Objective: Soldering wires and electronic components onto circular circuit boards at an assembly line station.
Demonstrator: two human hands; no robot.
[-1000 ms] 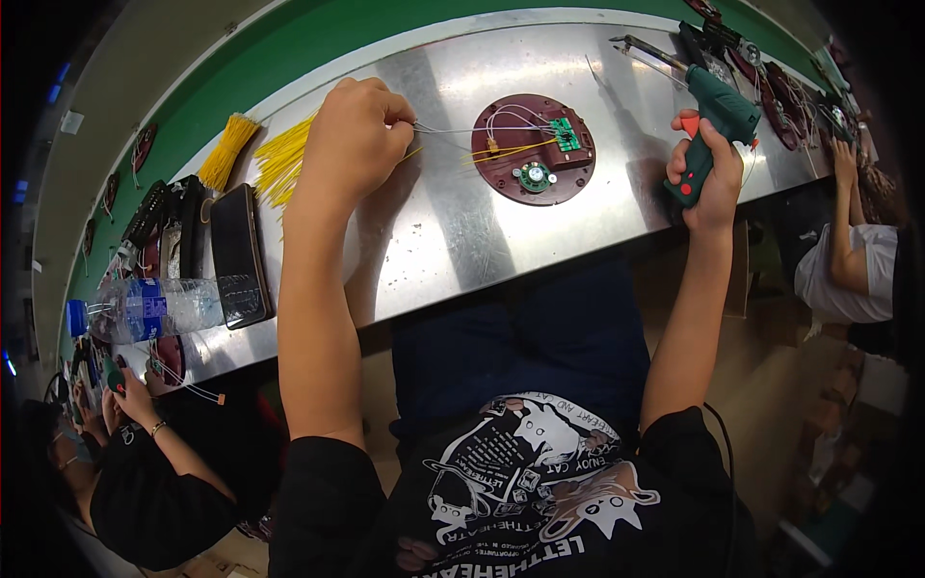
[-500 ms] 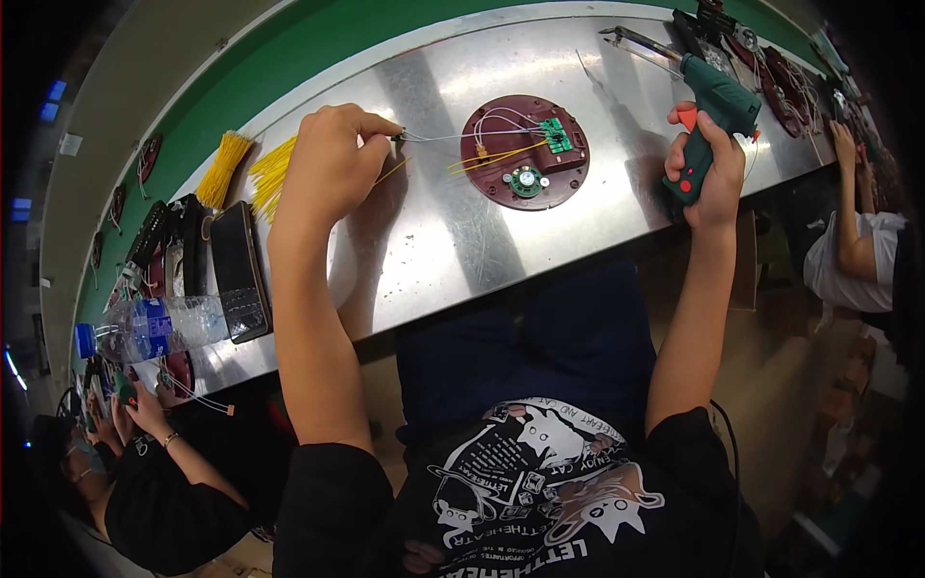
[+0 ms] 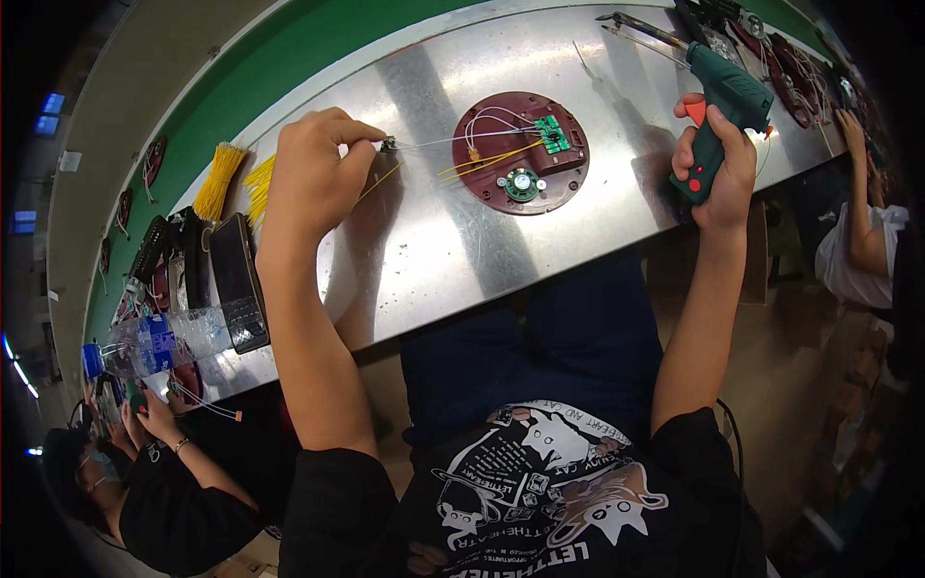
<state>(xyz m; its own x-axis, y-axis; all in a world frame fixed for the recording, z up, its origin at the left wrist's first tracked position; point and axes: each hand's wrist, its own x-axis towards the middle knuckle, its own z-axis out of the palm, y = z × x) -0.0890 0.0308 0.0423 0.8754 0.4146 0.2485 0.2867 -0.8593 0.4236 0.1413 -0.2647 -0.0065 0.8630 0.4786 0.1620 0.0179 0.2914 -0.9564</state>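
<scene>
My left hand (image 3: 316, 183) is closed in a pinch on a small dark-green circuit part (image 3: 388, 144). Thin white wires (image 3: 434, 144) stretch from that part to a green circuit board (image 3: 552, 135) on a round maroon plastic cover (image 3: 496, 197). Yellow wires and a small round speaker (image 3: 521, 184) also sit on the cover. In my right hand (image 3: 727, 173) is a green soldering gun (image 3: 727, 91) with a red trigger, my index finger at the trigger. Its metal tip points to the upper left, above the table and apart from the cover.
Bundles of yellow wire (image 3: 220, 181) lie left of my left hand, with a dark phone-like case (image 3: 238, 279) and a plastic bottle (image 3: 154, 344) nearer. More maroon covers (image 3: 785, 87) lie at the far right of the metal table (image 3: 453, 260). Other people work at both sides.
My left hand has shifted slightly left with the small circuit part, and the white wires look straighter. My right hand and the soldering gun have moved a little to the right.
</scene>
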